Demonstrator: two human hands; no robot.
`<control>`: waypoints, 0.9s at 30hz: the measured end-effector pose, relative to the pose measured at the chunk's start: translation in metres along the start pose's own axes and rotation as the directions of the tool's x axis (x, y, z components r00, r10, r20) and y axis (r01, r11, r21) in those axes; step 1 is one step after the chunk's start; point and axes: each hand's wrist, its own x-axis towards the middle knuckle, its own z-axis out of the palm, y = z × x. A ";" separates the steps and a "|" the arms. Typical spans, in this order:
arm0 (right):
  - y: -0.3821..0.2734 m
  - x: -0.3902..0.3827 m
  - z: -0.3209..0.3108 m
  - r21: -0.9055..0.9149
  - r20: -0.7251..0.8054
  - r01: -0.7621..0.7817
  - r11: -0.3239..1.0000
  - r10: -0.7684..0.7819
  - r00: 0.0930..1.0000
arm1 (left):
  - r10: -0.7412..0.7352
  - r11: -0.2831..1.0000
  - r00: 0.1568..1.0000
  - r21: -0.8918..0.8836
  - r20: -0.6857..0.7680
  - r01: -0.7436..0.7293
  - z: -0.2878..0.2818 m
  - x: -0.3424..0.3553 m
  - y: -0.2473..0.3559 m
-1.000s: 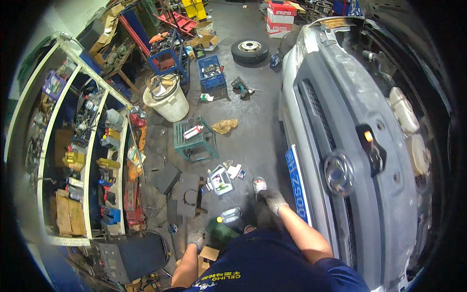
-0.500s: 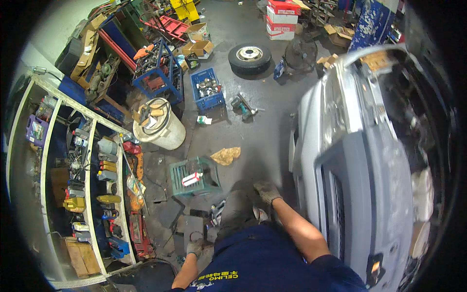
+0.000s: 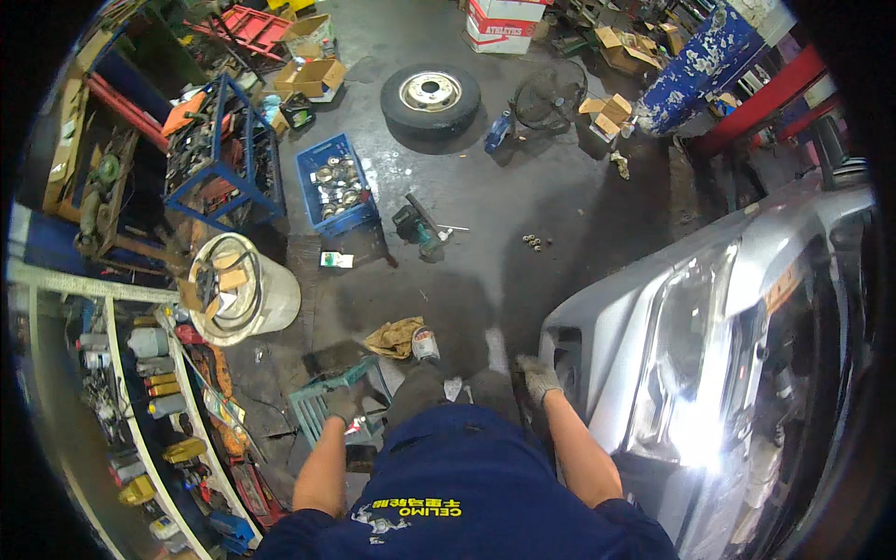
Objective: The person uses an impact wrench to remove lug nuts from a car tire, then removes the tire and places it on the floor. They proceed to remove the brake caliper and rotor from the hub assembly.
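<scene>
Flanking the bumper (image 3: 583,350) edge — right hand (image 3: 539,376), gloved.

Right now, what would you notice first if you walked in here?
The silver car on the right, its headlight glaring, with the person's gloved right hand by its front corner. Then the wheel lying flat on the floor at the top, and the white bucket on the left. The left hand is low beside a green crate.

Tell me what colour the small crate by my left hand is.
Green, or teal; the small crate shows best in the head view, at the left hand.
</scene>
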 end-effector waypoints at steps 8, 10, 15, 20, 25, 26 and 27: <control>-0.023 0.186 -0.037 0.065 -0.071 -0.109 0.992 0.114 0.991 | -0.464 0.415 0.885 -0.892 -0.039 0.179 -0.243 0.212 -0.044; -0.044 0.250 -0.053 0.384 0.034 -0.350 0.855 0.366 0.930 | -0.458 0.536 0.882 -0.826 -0.114 0.171 -0.249 0.251 -0.050; -0.101 0.391 -0.109 0.252 0.038 -0.302 0.920 0.302 0.952 | -0.310 0.896 0.941 -0.290 0.133 0.336 -0.194 0.290 -0.019; -0.142 0.547 -0.165 0.372 0.213 -0.484 0.792 0.435 0.875 | -0.263 0.820 0.887 -0.397 0.380 0.413 -0.175 0.313 0.041; -0.152 0.692 -0.194 0.202 0.164 -0.488 0.849 0.462 0.872 | -0.271 0.797 0.912 -0.460 0.308 0.392 -0.226 0.376 0.036; -0.153 0.717 -0.194 0.196 0.144 -0.558 0.806 0.540 0.829 | -0.258 0.830 0.907 -0.404 0.332 0.384 -0.244 0.400 0.026; -0.156 0.738 -0.191 0.223 0.146 -0.537 0.814 0.517 0.843 | -0.246 0.861 0.891 -0.336 0.381 0.381 -0.265 0.426 0.015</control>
